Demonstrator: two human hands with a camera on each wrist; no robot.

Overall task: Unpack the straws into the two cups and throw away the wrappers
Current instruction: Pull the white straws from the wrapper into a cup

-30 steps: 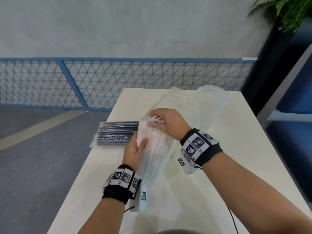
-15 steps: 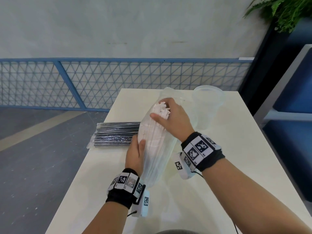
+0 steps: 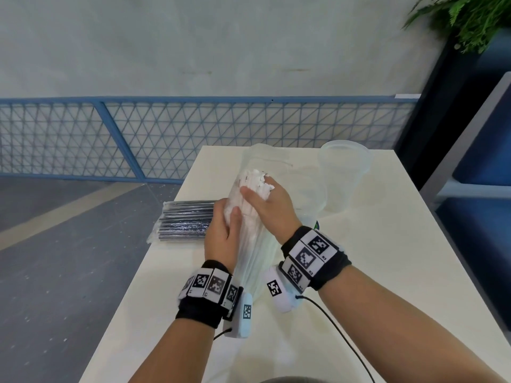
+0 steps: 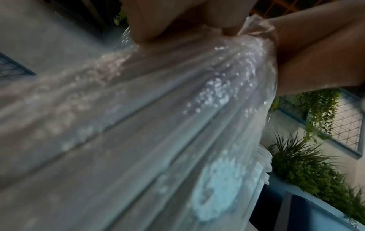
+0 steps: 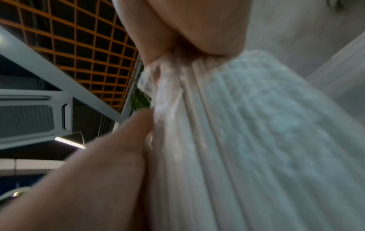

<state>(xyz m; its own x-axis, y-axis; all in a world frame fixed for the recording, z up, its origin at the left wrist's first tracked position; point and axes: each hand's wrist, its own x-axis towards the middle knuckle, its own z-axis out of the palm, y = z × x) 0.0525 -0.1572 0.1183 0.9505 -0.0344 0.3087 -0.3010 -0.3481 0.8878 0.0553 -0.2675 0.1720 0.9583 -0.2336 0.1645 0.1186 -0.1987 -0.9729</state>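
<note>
A clear plastic wrapper (image 3: 255,261) full of white straws (image 3: 255,176) stands tilted on the white table (image 3: 373,272). My left hand (image 3: 225,228) grips the wrapper's left side, thumb on the front. My right hand (image 3: 264,199) grips the bundle of white straws near its top ends, which poke up inside the wrapper's open mouth. In the left wrist view the wrapper (image 4: 168,125) fills the frame under my fingers (image 4: 154,23). The right wrist view shows the white straws (image 5: 227,140) held between thumb (image 5: 110,156) and fingers (image 5: 197,31). One clear cup (image 3: 344,172) stands at the back right.
A sealed pack of black straws (image 3: 186,219) lies at the table's left edge, just beyond my left hand. A blue mesh fence (image 3: 166,134) runs behind the table. A plant (image 3: 464,17) and dark blue shelving (image 3: 486,161) stand to the right.
My right hand has drawn the white straws upward and away from me, toward the wrapper's mouth. My left hand has slid a little up the wrapper.
</note>
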